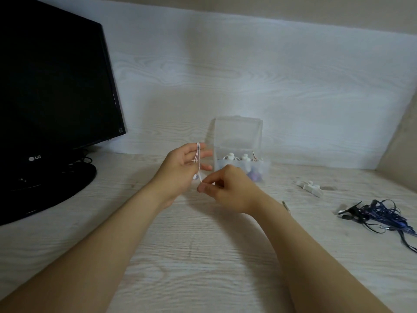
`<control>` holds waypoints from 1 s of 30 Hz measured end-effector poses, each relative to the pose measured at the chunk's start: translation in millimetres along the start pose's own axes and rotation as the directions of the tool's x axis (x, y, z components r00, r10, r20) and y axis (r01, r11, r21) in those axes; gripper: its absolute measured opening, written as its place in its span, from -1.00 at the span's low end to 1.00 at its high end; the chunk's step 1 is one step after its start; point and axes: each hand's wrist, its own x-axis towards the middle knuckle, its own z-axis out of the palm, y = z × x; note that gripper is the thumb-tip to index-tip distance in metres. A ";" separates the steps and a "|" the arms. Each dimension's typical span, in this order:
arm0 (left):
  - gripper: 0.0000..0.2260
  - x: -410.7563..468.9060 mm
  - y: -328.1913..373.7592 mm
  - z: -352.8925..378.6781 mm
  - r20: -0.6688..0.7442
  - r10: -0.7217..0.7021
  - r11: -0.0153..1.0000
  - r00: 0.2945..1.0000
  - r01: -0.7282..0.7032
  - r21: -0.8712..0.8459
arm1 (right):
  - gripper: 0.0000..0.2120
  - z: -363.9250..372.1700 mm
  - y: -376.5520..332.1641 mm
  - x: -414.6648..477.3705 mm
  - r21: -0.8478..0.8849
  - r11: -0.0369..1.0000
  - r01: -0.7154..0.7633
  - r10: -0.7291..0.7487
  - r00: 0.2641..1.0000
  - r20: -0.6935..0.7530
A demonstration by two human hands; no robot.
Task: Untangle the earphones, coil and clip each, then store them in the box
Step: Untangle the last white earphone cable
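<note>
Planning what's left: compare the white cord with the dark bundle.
The white cord is pale; the dark bundle is blue-black. The white cord is looped round the left hand and pinched by the right hand; the dark bundle lies tangled on the table, untouched. Both are thin earphone cords outside the box.

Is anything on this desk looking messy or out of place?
Yes: the dark earphones on the right of the desk lie in a tangled heap, and a few white clips lie loose between them and the box.
</note>
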 end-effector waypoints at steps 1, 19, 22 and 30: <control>-0.51 -0.2 -1.7 -0.3 -0.009 0.032 0.997 0.999 -0.032 0.077 | -0.81 -0.6 -1.8 0.0 0.028 1.000 -0.006 0.006 1.000 -0.001; -0.62 -8.0 -2.2 -3.8 0.306 -0.017 0.959 0.952 -0.071 0.275 | -0.75 -31.1 -11.8 -1.2 0.832 0.554 0.037 0.471 0.810 -0.349; -0.67 -7.1 1.0 -3.6 0.331 -0.042 0.995 0.943 0.008 0.103 | -0.74 -25.4 3.4 4.4 0.657 0.752 -0.060 0.470 0.747 -0.470; -0.62 -3.1 5.8 -3.6 0.302 -0.070 0.952 0.951 0.154 -0.263 | -0.72 -12.4 21.2 5.1 0.151 0.931 -0.333 0.361 0.777 -0.516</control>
